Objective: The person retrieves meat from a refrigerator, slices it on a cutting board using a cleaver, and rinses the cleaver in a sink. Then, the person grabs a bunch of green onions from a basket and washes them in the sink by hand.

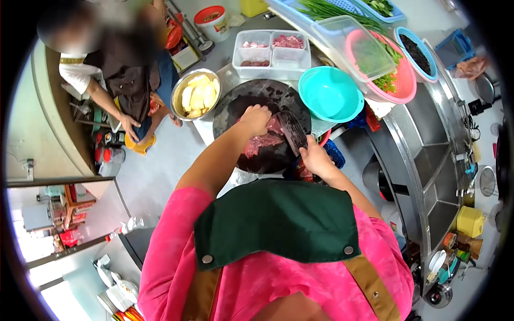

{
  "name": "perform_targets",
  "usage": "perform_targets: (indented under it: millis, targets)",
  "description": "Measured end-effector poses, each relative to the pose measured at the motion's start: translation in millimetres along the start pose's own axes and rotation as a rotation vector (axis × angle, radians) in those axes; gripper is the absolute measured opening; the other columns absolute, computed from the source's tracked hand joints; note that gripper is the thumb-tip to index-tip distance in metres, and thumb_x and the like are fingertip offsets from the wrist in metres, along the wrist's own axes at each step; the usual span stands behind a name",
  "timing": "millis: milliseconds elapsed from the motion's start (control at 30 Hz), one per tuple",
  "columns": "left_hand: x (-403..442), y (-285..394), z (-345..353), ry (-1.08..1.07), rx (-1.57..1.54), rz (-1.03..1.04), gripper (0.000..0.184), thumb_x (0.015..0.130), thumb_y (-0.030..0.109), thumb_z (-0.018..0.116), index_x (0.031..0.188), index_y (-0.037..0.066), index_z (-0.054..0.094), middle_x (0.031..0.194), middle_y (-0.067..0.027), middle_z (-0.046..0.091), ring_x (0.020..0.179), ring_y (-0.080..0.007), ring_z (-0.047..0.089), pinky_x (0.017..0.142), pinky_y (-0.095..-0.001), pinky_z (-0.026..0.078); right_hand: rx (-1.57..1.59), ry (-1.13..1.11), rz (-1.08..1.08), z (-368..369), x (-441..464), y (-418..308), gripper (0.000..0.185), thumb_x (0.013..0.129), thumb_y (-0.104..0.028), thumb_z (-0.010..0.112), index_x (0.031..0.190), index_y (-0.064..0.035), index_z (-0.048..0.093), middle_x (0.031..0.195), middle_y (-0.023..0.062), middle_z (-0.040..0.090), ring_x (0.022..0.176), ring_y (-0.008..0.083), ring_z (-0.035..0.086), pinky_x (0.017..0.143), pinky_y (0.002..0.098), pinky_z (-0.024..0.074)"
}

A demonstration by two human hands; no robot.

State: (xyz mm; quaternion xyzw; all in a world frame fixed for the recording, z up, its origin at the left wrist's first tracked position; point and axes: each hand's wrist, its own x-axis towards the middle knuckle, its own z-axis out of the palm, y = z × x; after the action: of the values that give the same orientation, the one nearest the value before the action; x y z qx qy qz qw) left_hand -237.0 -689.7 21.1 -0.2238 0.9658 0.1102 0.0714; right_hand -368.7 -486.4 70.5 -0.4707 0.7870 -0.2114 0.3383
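Observation:
Raw red meat lies on a round dark chopping board. My left hand presses down on the meat with its fingers bent together. In my right hand is the handle of a broad cleaver, its dark blade against the right side of the meat. The meat between the blade and my left fingers is partly hidden. Left of the board stands a metal bowl of pale peeled pieces. A turquoise basin stands to its upper right.
A clear divided container with meat stands behind the board. A pink basket of greens and a clear lid are at the upper right. Metal sinks run along the right. Another person sits at the upper left.

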Motion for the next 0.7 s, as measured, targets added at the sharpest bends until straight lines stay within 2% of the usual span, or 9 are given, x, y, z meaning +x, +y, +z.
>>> perform_targets:
  millis: [67,100,167,233,300,433,533,600,700]
  targets:
    - [-7,-1,-2,-0.022,-0.206,-0.055,0.033,0.061,0.016,0.066,0.092,0.009,0.056,0.09,-0.0099,0.055,0.091,-0.0273,0.049,0.083,-0.036,0.036,0.028,-0.017,-0.021,-2,1,0,0.035,0.083,-0.014,0.049,0.111,0.0031,0.038,0.089,0.0303,0.056,0.087,0.0436,0.054,0.077,0.047,0.042]
    - [-11,1,-2,-0.03,-0.206,-0.046,0.033,0.061,0.016,0.066,0.092,0.009,0.056,0.09,-0.0099,0.055,0.091,-0.0273,0.049,0.083,-0.036,0.036,0.046,-0.023,-0.05,-1,1,4,0.035,0.083,-0.015,0.049,0.112,0.0024,0.038,0.089,0.03,0.057,0.086,0.0434,0.055,0.077,0.047,0.042]
    - [-21,2,-5,0.24,-0.194,-0.039,0.03,0.06,0.011,0.066,0.088,0.009,0.058,0.082,-0.0089,0.059,0.087,-0.0263,0.049,0.083,-0.0369,0.035,0.077,-0.03,-0.087,2,1,9,0.034,0.082,-0.015,0.049,0.11,0.002,0.039,0.087,0.0293,0.057,0.085,0.0432,0.055,0.076,0.0472,0.0421]
    - [-25,-3,-4,0.16,-0.188,-0.032,0.025,0.059,0.014,0.066,0.084,0.011,0.061,0.082,-0.0061,0.058,0.088,-0.0248,0.048,0.084,-0.037,0.034,0.103,-0.043,-0.132,3,3,9,0.033,0.082,-0.015,0.049,0.109,0.0017,0.039,0.086,0.0287,0.057,0.084,0.0431,0.055,0.075,0.0475,0.0422]
    - [-31,-5,3,0.225,-0.07,0.029,0.021,0.059,0.017,0.065,0.08,0.013,0.064,0.08,-0.0037,0.055,0.087,-0.0231,0.047,0.082,-0.0367,0.034,-0.005,-0.129,-0.128,1,2,5,0.03,0.082,-0.016,0.05,0.104,0.0013,0.04,0.084,0.0273,0.057,0.082,0.0429,0.055,0.073,0.0481,0.0421]
    - [-34,2,1,0.242,-0.032,0.063,0.019,0.059,0.021,0.065,0.078,0.016,0.066,0.079,-0.002,0.053,0.088,-0.0224,0.047,0.08,-0.0362,0.035,-0.179,-0.06,-0.225,-4,8,-2,0.023,0.081,-0.014,0.05,0.099,-0.001,0.043,0.083,0.0231,0.059,0.08,0.04,0.057,0.071,0.0472,0.0437]
    - [-32,5,-1,0.247,-0.001,-0.015,0.02,0.06,0.019,0.065,0.08,0.016,0.066,0.077,-0.0021,0.053,0.087,-0.0231,0.047,0.079,-0.0376,0.036,-0.302,-0.107,-0.184,-19,11,-9,0.02,0.08,-0.013,0.049,0.097,-0.002,0.044,0.086,0.0208,0.059,0.082,0.037,0.058,0.07,0.046,0.0446]
    - [-33,3,2,0.359,-0.021,0.005,0.02,0.062,0.019,0.065,0.082,0.016,0.066,0.078,-0.0017,0.053,0.087,-0.0232,0.047,0.078,-0.0388,0.037,-0.372,-0.148,-0.175,-27,11,-8,0.019,0.081,-0.014,0.046,0.097,-0.0032,0.045,0.088,0.02,0.06,0.085,0.0356,0.058,0.071,0.0451,0.0446]
    - [-25,8,9,0.455,-0.069,0.017,0.019,0.062,0.017,0.066,0.081,0.015,0.066,0.076,-0.0029,0.053,0.087,-0.0239,0.047,0.077,-0.0375,0.037,-0.374,-0.06,-0.144,-31,9,-1,0.019,0.082,-0.015,0.049,0.096,-0.0019,0.044,0.086,0.0205,0.059,0.085,0.0355,0.058,0.071,0.0437,0.0446]
